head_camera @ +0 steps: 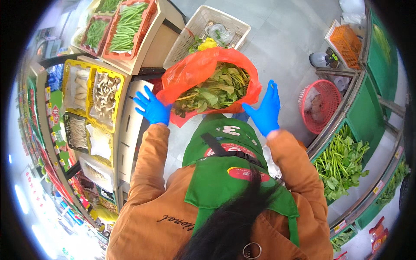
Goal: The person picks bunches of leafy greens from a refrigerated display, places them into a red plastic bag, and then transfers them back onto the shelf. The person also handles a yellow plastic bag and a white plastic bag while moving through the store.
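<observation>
A red plastic bag gapes open in front of me, with a heap of leafy green vegetables inside it. Some of the leaves look dark or yellowish. My left hand, in a blue glove, is at the bag's left side with fingers spread; its thumb is by the bag, and I cannot tell whether it touches. At the bag's right rim is my right hand, also gloved in blue, its thumb apart from the fingers and nothing held. The bag's underside is hidden from above.
Beyond the bag, a white plastic crate holds clear plastic and scraps. Mushrooms and green beans fill trays on the left shelving. To the right are a pink basket, an orange basket and leafy greens on a green-lined stand.
</observation>
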Tool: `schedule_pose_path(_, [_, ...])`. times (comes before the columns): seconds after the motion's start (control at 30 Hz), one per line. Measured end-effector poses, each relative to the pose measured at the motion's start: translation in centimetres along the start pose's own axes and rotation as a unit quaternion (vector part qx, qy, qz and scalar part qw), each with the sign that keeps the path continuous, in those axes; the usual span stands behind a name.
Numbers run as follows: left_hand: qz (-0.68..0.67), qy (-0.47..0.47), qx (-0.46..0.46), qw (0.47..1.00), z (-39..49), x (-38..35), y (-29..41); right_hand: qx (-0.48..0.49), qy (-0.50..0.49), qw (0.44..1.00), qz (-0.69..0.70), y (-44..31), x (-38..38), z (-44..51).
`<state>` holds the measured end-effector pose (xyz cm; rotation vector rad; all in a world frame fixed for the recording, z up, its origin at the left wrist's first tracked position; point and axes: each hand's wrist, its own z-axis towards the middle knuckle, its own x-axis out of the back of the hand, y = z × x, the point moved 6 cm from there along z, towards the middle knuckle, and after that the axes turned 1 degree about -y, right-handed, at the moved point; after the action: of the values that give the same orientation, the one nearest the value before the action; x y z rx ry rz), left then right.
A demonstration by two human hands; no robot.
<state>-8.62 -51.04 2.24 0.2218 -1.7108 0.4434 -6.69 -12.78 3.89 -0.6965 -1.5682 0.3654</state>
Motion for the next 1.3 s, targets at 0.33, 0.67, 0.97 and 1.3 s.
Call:
schedule_pose_path(0.33, [-0.838,-0.232,0.044,0.492,7.2,-5.3,-9.3,-0.220,-0.088,0.858,0.456,-0.2,-5.7,7.1])
schedule_pose_path(0.67, [-0.868,-0.265,-0.116,0.402,5.3,16.9,-6.7,-0.166,0.001,0.851,0.498,-9.6,8.6,2.2])
schedule_pose_path(0.97, [-0.877,-0.211,-0.298,0.314,3.8,29.0,3.8,-0.085,0.178,0.809,0.553,-3.5,24.2,-4.2])
schedule_pose_path(1.3, [-0.819,-0.316,-0.384,0.286,-1.8,36.3,28.3,-0.018,0.138,0.816,0.560,8.9,35.8,-5.6])
